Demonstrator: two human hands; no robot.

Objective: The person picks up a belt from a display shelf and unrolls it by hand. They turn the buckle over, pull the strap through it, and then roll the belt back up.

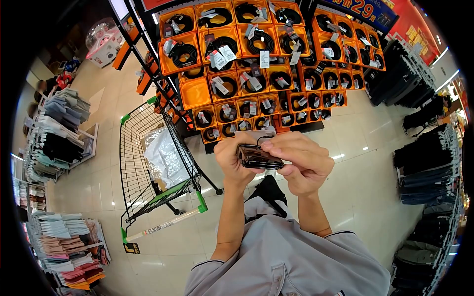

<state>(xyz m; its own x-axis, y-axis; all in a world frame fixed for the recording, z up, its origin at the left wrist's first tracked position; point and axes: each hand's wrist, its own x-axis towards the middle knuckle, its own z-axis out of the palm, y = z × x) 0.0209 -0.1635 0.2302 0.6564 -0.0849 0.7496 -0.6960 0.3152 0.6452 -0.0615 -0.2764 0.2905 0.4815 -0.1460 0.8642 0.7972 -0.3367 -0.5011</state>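
Note:
Between my two hands, in front of my chest, is a belt with a dark, shiny buckle (261,157). My left hand (232,157) is closed around the buckle's left side. The fingers and thumb of my right hand (307,163) pinch its right side and upper edge. A thin dark cord loops up near my right fingertips, and a pale tag (256,134) shows behind the hands. Most of the belt's strap is hidden by my hands. Just beyond stands a rack of orange boxes (195,93) with coiled black belts (259,42) and white tags.
To the left stands a shopping cart (129,163) with green corners, holding a white plastic-wrapped bundle (168,158). Folded clothes (69,246) and hanging garments (61,138) line the left side. Dark trousers (419,182) hang at the right. Shiny floor tiles (365,182) lie between.

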